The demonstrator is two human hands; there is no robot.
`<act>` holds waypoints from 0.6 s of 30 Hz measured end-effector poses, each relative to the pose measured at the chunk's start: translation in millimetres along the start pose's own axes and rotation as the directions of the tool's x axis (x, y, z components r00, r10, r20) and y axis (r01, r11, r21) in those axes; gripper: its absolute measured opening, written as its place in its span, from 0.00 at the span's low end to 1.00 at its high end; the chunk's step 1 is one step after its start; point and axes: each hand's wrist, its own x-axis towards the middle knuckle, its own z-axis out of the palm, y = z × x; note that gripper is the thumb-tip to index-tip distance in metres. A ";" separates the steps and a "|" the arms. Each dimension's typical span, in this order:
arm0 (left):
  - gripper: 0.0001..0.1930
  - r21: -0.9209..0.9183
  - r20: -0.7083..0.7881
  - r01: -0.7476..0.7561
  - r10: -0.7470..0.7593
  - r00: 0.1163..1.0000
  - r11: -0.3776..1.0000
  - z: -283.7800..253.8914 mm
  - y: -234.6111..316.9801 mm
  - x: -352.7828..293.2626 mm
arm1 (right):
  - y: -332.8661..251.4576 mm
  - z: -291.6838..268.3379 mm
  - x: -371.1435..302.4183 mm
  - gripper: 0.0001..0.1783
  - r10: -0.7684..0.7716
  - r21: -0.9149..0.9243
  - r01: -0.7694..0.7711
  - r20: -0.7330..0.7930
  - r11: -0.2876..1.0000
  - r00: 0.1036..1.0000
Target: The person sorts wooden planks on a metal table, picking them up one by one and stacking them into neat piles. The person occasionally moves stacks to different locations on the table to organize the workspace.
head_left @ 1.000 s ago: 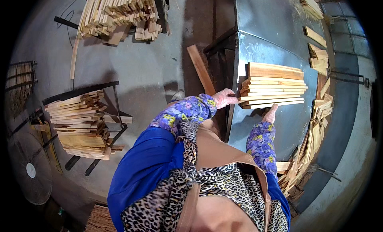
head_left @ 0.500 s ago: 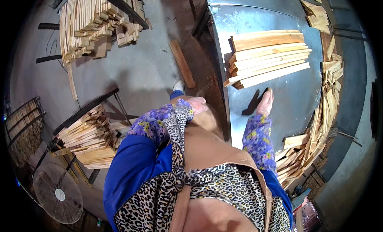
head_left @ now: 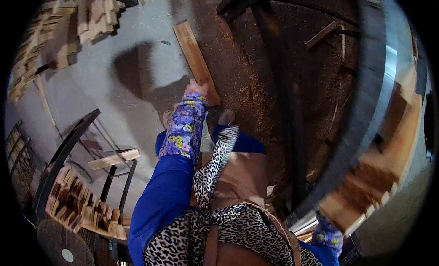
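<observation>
Left hand reaches down to the plank on the floor — grip unclear; right hand hidden.

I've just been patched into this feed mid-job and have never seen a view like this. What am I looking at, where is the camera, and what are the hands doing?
There is no machine here: a person works with bare hands, and the one picture comes from a wide fisheye camera on their head, looking down. That is why straight edges bend and the person's own body, in a blue top and a leopard-print scarf, fills the lower part. The left hand, on a flowery sleeve, reaches down to the near end of a wooden plank lying on the sawdust-strewn concrete floor; whether it grips it yet is unclear. The right hand is hidden; only its sleeve shows at the lower right, under a blurred stack of wooden slats beside a metal table edge. More cut wood sits on racks at the left and upper left.
</observation>
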 end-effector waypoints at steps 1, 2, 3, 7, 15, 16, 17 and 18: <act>0.49 0.029 -0.063 0.010 -0.008 0.998 1.000 4.2 22.2 3.8 | 2.3 1.7 -1.1 0.40 0.001 -0.025 -0.001 -0.012 1.000 1.000; 0.55 0.061 -0.129 0.018 -0.010 0.992 0.998 5.9 43.3 7.3 | 4.9 5.0 -3.0 0.39 0.008 -0.052 -0.009 -0.022 0.999 1.000; 0.62 0.095 -0.130 0.048 -0.035 0.991 0.994 9.0 57.2 15.7 | 9.6 8.6 -1.7 0.39 0.009 -0.069 -0.010 -0.024 0.998 1.000; 0.61 0.219 -0.227 0.192 -0.141 0.964 0.957 38.6 72.4 51.2 | 16.2 23.6 5.0 0.39 0.002 -0.119 -0.003 -0.006 0.993 1.000; 0.55 -0.337 -0.141 -0.341 0.311 0.940 0.878 -6.4 6.9 47.2 | 1.8 2.0 2.2 0.37 0.010 -0.104 -0.008 0.013 0.995 1.000; 0.48 -0.453 -0.342 -0.512 0.389 0.856 0.730 -6.1 -10.5 46.4 | -1.1 2.6 9.3 0.37 -0.004 -0.077 0.007 0.038 0.997 0.999; 0.45 -0.763 -0.158 -0.403 0.459 0.874 0.505 -28.3 -4.5 19.3 | -3.2 -2.9 5.4 0.37 -0.001 -0.072 0.003 0.030 0.997 1.000; 0.42 -0.954 0.012 -0.164 0.579 0.815 0.250 -60.6 14.4 -19.4 | -6.1 -9.2 -1.1 0.37 0.006 -0.067 -0.005 0.016 0.998 1.000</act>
